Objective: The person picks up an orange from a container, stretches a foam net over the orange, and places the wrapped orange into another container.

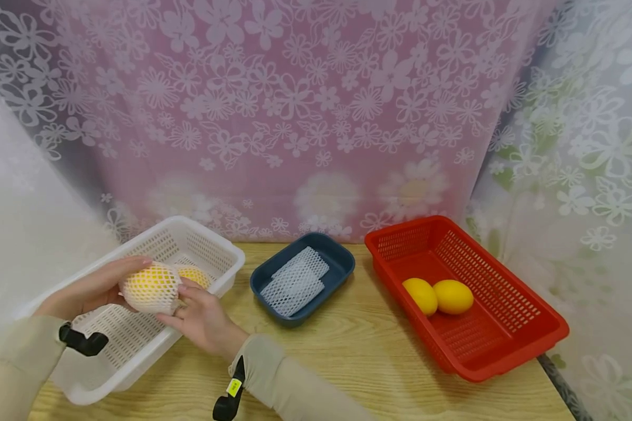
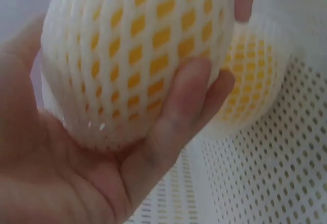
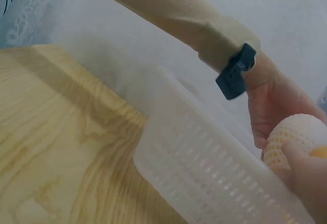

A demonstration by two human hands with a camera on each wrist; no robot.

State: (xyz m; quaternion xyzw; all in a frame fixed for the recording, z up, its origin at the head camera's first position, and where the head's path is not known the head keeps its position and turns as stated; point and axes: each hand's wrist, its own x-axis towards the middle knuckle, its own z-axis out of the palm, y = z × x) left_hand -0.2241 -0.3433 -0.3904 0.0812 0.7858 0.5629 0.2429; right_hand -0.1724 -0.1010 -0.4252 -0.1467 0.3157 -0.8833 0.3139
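Note:
Over the white basket (image 1: 221,286), my left hand (image 1: 96,286) holds a yellow lemon (image 1: 155,279) wrapped in a white foam net (image 2: 76,96). Its fingers and thumb curl round the wrapped fruit from the left. My right hand (image 1: 208,321) pinches the foam net at the fruit's right end, where a bit of bare yellow shows in the right wrist view. A second netted lemon (image 1: 195,276) lies in the white basket behind the hands, also visible in the left wrist view.
Between the baskets, a dark blue tray (image 1: 342,269) contains several flat white foam nets (image 1: 295,283). To the right, a red basket (image 1: 505,356) holds two bare lemons (image 1: 453,297). All stand on a wooden table (image 1: 347,351), with flowered curtains (image 1: 316,117) behind.

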